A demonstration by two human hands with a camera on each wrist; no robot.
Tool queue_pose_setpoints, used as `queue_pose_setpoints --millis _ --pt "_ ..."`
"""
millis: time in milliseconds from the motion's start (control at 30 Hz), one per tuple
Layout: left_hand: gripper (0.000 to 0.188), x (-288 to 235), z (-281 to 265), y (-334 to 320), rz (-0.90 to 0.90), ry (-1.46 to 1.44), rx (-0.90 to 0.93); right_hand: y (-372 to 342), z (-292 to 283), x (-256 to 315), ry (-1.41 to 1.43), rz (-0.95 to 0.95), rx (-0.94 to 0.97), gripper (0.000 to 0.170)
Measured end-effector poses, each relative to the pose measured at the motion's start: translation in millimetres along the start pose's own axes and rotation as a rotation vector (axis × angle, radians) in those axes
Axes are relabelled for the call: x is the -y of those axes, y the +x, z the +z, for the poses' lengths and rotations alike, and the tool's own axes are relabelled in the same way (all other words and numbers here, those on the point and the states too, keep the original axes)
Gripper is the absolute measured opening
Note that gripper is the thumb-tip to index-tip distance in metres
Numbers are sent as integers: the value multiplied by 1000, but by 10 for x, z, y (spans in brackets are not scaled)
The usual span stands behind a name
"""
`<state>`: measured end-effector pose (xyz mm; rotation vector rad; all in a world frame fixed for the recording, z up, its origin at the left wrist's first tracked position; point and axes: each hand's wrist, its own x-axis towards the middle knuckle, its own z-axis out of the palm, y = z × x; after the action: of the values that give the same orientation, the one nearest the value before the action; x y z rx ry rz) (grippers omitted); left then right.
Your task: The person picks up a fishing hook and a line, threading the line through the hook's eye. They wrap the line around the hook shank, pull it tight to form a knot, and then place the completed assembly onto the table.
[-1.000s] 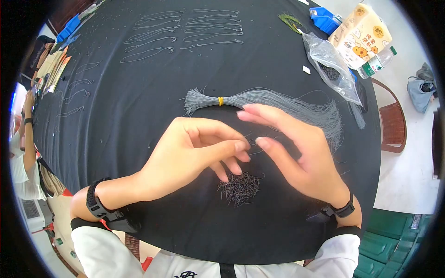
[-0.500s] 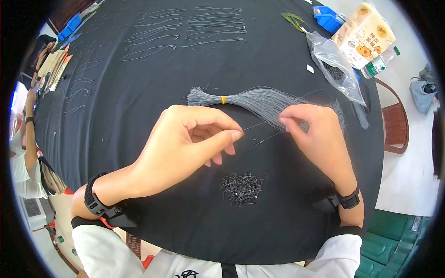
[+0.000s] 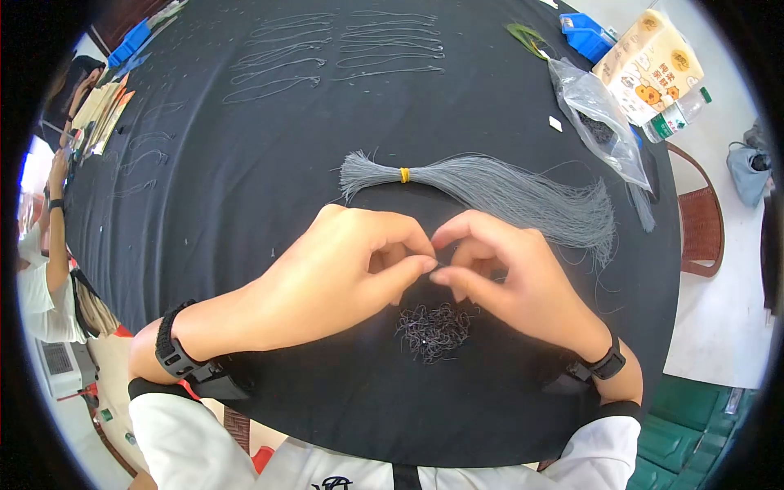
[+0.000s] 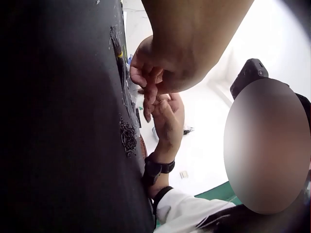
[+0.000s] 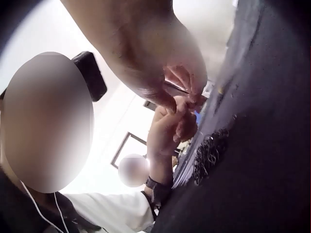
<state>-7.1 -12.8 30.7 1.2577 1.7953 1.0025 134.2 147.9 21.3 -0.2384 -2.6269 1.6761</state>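
Note:
The left hand (image 3: 351, 265) and right hand (image 3: 514, 265) meet fingertip to fingertip over the black cloth, thumb and forefinger of each pinched. A thin line with a hook was between them a moment earlier; now only a small dark bit shows at the fingertips, the rest too fine to see. Just below them lies a tangled heap of dark hooks (image 3: 434, 331). Behind the hands stretches a bundle of grey line (image 3: 490, 184) bound by a yellow band (image 3: 404, 175). In the left wrist view the heap (image 4: 128, 138) lies beside the hands.
Several looped lines (image 3: 278, 57) lie in columns at the far side of the black table (image 3: 286, 163). At the far right are a clear plastic bag (image 3: 600, 122), a tissue pack (image 3: 649, 69), a bottle (image 3: 678, 116) and a blue bin (image 3: 586, 37). Another person's arm (image 3: 57, 220) is at the left.
The right hand first moved away to the right and pinched the line, then came back left to the left hand. The hook and line visible half a second ago are now mostly hidden.

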Motion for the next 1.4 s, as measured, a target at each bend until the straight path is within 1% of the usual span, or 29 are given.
queue_pose_setpoints --millis 100,200,267,433,533,633,667,733,767,867,967,1067,1167,1267,1333,1367,1400 --pt "13 -8 -63 28 -66 16 60 47 -37 -53 -64 -7 113 12" --pt "13 42 -94 46 -99 -17 95 86 34 -102 -232 -194 132 9" --pt "14 58 -122 60 -137 2 129 115 27 -104 -283 -218 163 12" --pt "15 38 -127 66 -102 63 155 117 24 -96 -330 -240 206 11" --pt "15 53 -126 64 -89 59 130 98 76 -131 -361 -315 152 12" --pt "15 52 -113 68 -92 33 107 101 79 -184 -317 -298 115 10" --pt "15 46 -110 70 -95 23 102 98 61 -172 -262 -213 115 9" --pt "15 35 -98 66 -44 12 69 88 10 -128 -153 -47 108 9" --pt "15 26 -98 67 -18 7 53 86 -1 -112 -103 -14 86 9" --pt "13 -51 -137 61 55 90 93 65 -15 -93 40 62 32 11" --pt "13 10 -64 30 201 255 -7 64 -4 -127 142 79 6 12" --pt "13 120 2 54 419 294 -92 53 -3 -130 193 78 5 12" --pt "12 108 7 58 419 319 -115 53 -44 -92 234 88 20 12" --pt "9 129 3 71 366 189 -183 44 -161 -21 261 88 36 12" --pt "8 106 -16 77 345 120 -194 36 -226 -37 263 96 48 11" --pt "7 92 -24 80 334 85 -199 37 -215 -18 289 102 -5 11" --pt "7 80 -26 79 324 71 -217 38 -222 -34 268 88 -15 11"
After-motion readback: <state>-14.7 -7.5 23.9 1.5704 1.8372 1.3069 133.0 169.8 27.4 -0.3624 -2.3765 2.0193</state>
